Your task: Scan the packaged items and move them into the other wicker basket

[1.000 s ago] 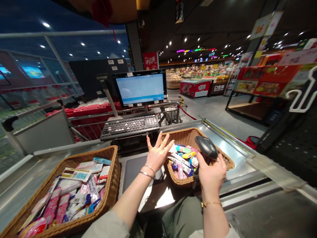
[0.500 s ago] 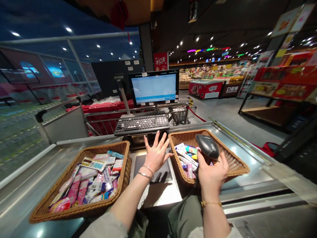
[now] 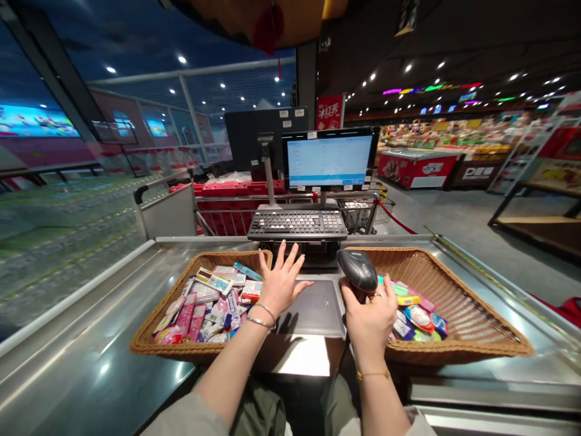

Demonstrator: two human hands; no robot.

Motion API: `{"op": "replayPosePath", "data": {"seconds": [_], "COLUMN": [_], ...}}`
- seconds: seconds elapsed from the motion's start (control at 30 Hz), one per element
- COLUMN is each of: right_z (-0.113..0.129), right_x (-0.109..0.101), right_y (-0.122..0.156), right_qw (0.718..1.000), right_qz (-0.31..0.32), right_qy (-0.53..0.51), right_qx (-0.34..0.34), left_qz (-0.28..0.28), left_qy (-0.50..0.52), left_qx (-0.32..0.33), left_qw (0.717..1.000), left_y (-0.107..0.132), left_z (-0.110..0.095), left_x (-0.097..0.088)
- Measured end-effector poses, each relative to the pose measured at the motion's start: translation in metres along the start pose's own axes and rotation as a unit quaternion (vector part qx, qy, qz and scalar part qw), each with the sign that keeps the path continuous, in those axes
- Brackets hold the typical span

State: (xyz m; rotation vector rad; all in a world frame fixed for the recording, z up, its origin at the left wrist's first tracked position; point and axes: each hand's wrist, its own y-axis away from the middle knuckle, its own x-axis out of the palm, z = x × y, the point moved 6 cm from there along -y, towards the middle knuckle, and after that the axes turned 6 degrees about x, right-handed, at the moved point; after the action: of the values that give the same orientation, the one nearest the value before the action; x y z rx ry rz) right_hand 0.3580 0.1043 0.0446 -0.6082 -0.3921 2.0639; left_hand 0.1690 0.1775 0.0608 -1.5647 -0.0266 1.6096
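Observation:
My left hand [image 3: 280,283] is open with fingers spread, holding nothing, raised at the right rim of the left wicker basket [image 3: 149,334] full of small pink and white packets [image 3: 206,304]. My right hand [image 3: 371,315] is shut on a dark handheld barcode scanner [image 3: 357,269], at the left edge of the right wicker basket [image 3: 467,315], which holds several colourful packets [image 3: 414,315]. A flat scanner plate [image 3: 315,306] lies between the baskets, under and between my hands.
Behind the baskets stand a keyboard [image 3: 297,224] and a lit monitor [image 3: 330,160]. The steel checkout counter [image 3: 91,363] runs left and right. Red crates and a trolley [image 3: 227,206] sit behind the register; shop displays fill the far right.
The view has swung left. My left hand has moved from the right basket over to the left basket's rim. My right hand keeps the scanner and has shifted little.

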Motion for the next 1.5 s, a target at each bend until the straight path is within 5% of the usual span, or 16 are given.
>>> {"op": "replayPosePath", "data": {"seconds": [0.5,1.03,1.5], "right_z": [0.038,0.056,0.061], "right_x": [0.062,0.090,0.107], "right_y": [0.053,0.073,0.084], "right_qw": [0.992,0.980,0.974], "right_qz": [0.114,0.167,0.183], "right_qy": [-0.013,-0.018,-0.010], "right_qx": [-0.045,-0.105,-0.132], "left_qz": [0.060,0.131,0.241], "left_qy": [-0.033,-0.060,-0.069], "left_qx": [-0.089,-0.180,-0.174], "left_qw": [0.994,0.973,0.952], "left_y": [0.069,0.143,0.159], "left_z": [0.090,0.186,0.250], "left_x": [-0.005,0.001,0.015]}}
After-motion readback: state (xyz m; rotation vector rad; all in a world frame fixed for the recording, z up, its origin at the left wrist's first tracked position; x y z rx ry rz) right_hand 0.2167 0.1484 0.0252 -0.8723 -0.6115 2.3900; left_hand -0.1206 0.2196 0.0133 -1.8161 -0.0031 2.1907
